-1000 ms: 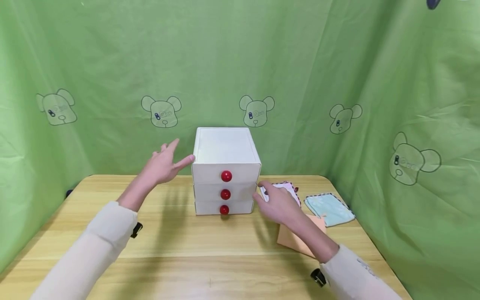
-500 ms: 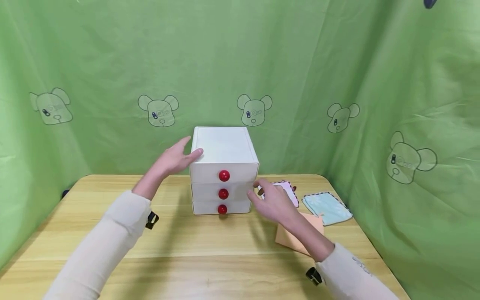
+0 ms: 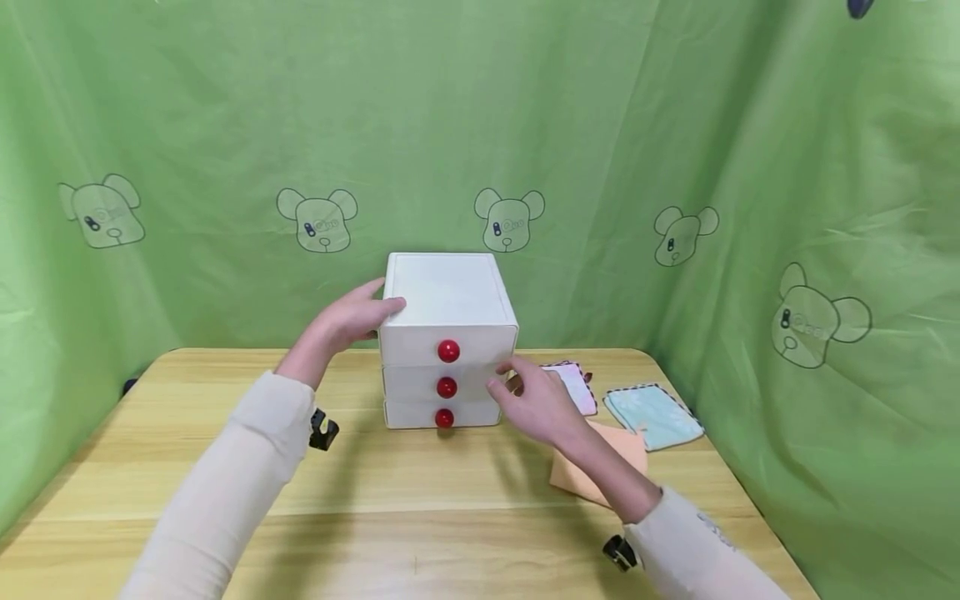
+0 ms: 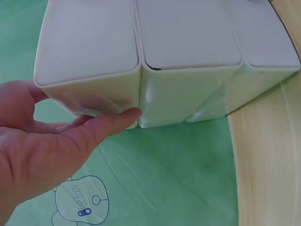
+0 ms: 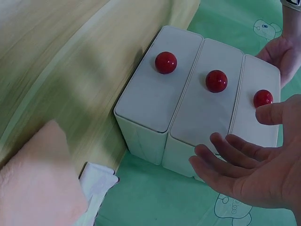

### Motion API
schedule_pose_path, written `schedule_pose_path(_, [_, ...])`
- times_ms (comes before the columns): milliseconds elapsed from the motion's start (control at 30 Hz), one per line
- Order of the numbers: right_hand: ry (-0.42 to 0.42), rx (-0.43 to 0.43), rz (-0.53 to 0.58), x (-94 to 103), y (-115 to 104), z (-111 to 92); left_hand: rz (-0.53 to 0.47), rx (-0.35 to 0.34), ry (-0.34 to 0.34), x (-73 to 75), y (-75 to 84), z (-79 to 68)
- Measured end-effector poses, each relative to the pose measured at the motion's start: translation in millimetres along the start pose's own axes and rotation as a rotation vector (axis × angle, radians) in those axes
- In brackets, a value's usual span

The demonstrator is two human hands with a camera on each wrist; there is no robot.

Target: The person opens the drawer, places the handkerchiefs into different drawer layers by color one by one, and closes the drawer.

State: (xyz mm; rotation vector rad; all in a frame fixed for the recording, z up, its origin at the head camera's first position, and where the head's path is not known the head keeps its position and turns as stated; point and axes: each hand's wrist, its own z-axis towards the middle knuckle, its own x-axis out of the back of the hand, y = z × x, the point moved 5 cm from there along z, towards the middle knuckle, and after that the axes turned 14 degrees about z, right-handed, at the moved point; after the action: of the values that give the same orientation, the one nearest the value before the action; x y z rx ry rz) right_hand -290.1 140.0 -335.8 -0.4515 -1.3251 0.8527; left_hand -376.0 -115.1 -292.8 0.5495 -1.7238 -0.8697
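A white three-drawer cabinet (image 3: 450, 287) stands on the table, its drawers pushed in. The red knobs on the top drawer (image 3: 448, 351), middle drawer (image 3: 447, 387) and bottom drawer (image 3: 444, 418) run down its front. My left hand (image 3: 351, 318) rests at the cabinet's upper left edge, thumb over the top. In the left wrist view, a straight finger (image 4: 110, 125) lies along the side panel. My right hand (image 3: 536, 404) hovers by the front's right edge, fingers loosely bent and holding nothing. The right wrist view shows its spread fingers (image 5: 225, 165) beside the top drawer.
Right of the cabinet lie an orange cloth (image 3: 573, 479), partly under the right forearm, a light blue cloth (image 3: 656, 417) and a pinkish-white cloth (image 3: 577, 390) partly behind the right hand. A green curtain (image 3: 420, 125) with bear-head drawings hangs behind the wooden table (image 3: 420, 533).
My left hand has moved right, from beside the cabinet onto its upper left edge. The right hand has shifted slightly left, across the front's right edge. The drawers stay closed.
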Motion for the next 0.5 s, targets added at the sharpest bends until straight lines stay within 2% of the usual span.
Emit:
schedule_pose_path(100, [-0.006, -0.003, 0.028, -1.0, -1, 1, -0.103, -0.001, -0.035, -2.0, 2.1, -0.2])
schedule_pose_path(200, [-0.010, -0.011, 0.056, -2.2, -1, 1, -0.154, 0.009, -0.046, -2.4, 1.0, 0.4])
schedule_pose_path(500, [-0.040, -0.030, 0.200, -6.1, -5, 4, -0.223, 0.044, 0.010, 2.2, -11.6, 2.4])
